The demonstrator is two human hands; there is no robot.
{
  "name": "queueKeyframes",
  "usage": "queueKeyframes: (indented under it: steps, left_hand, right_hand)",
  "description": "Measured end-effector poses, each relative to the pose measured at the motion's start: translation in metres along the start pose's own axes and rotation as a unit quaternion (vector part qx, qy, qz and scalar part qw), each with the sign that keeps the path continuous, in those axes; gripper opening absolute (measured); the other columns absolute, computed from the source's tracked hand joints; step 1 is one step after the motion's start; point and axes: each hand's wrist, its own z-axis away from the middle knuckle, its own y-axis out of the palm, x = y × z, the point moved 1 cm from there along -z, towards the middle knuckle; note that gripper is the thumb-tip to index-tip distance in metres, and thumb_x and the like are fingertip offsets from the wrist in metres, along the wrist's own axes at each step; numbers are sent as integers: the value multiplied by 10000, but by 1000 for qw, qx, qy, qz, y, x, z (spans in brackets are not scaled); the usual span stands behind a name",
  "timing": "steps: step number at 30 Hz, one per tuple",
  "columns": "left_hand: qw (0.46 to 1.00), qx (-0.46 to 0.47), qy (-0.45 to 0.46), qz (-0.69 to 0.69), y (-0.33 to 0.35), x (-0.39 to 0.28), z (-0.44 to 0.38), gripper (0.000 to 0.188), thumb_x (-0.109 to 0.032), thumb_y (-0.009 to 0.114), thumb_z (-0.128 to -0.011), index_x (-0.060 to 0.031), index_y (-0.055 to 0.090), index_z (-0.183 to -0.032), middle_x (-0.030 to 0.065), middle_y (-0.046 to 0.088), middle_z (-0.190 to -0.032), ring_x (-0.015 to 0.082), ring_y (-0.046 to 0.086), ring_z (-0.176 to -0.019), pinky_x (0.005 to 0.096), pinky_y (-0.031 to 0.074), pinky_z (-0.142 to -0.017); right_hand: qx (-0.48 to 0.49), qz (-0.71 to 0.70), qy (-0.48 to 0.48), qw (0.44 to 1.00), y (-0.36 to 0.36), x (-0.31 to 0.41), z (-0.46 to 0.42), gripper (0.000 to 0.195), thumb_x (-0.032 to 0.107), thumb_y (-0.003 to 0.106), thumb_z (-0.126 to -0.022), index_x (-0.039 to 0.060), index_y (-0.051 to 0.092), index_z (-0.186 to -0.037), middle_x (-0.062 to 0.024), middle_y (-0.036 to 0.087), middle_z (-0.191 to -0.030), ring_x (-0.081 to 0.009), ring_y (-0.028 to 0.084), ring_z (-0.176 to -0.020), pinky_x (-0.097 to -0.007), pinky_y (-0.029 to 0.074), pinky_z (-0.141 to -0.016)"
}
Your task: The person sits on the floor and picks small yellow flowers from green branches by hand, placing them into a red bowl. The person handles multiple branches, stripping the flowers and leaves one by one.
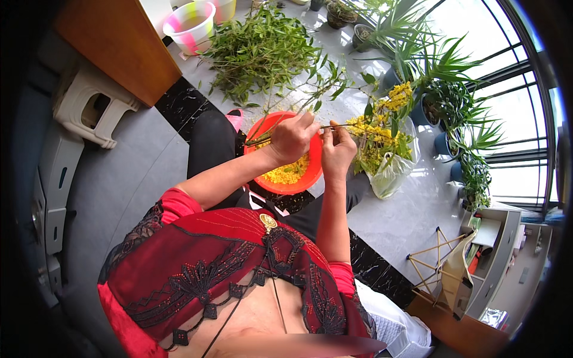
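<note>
My left hand (293, 138) is closed around thin leafy branches above a red plastic basin (286, 188). Small yellow blossoms (288, 174) cover the part of the basin's inside that shows. Just right of it, over the basin's right rim, my right hand (339, 150) pinches a thin woody stem (333, 127) between thumb and fingers. Clusters of yellow flowers (380, 132) hang among leaves right of my right hand. Below them sits a translucent plastic bag (390, 176) with leafy sprigs at its mouth. Whether those flower clusters are all on the pinched stem, I cannot tell.
A heap of green leafy branches (264, 49) lies on the grey floor beyond the basin. A white, pink and yellow bucket (191, 27) stands at the upper left. Potted plants (425, 107) line the window. A plastic stool (94, 107) is at left, a folding stool (447, 268) at lower right.
</note>
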Motion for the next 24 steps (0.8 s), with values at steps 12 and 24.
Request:
queueKeyframes:
  steps: [12,24]
  left_hand:
    - [991,-12,-114,65,-3,-1,-10,118,-144,636,-776,-109,664,-885,68,534,-761,256,585,-623,358,458,-513]
    - [958,36,-214,187,9,7,-13,103,-66,612,-772,-103,663,-853,61,566,-815,254,597,-713,370,460,-616]
  right_hand:
    - [-3,-461,161,872,-19,11,8,71,35,512,-888,35,549,-950,-75,599,-829,-77,483,-579,-207,399,-525]
    - [-39,-482,179,857,-14,19,-2,234,-8,482,-904,-33,521,-1132,-115,590,-1013,-113,533,-714,-222,441,-601]
